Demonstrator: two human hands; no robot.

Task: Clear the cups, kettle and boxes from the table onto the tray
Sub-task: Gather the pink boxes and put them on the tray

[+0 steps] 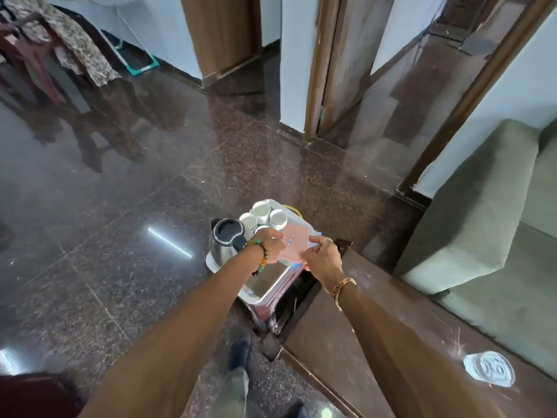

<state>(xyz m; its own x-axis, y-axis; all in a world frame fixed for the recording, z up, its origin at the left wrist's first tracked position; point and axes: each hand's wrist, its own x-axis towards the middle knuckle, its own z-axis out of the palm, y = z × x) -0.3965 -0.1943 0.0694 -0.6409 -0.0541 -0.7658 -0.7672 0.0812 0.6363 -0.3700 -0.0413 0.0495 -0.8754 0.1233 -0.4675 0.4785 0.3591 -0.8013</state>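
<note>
Near edge: a dark shoe [240, 351] on the speckled stone floor [120, 236], and a brown wooden table [407, 342] running along the right, with a pale round paper mat [489, 369] lying on its top. Both forearms reached forward over the table's end. Left hand [270, 246], beaded bracelet [259, 257] on the wrist, was closed on the left edge of a pink box [297, 244]; right hand [322, 257], gold band [343, 286] on the wrist, pinched the box's right edge with fingertips [316, 239]. So the box was gripped from both sides, held level above the tray [259, 289]. Couldn't tell if its underside touched anything. The tray was metal, shiny bare patch showing near its close end, and it sat past the table's end on something pinkish; support mostly hidden. Steel kettle [224, 241] with black lid stood on the tray's left side, just beside the left hand. Three white cups [261, 210] plainly visible, clustered at the tray's far end, upright, close together; a fourth rim peeked out by the left knuckles. Right of all that, a grey-green sofa [482, 221] against the wall. Further back: wooden door frames [316, 70], white walls, clothes hanging at far left [66, 40].
</note>
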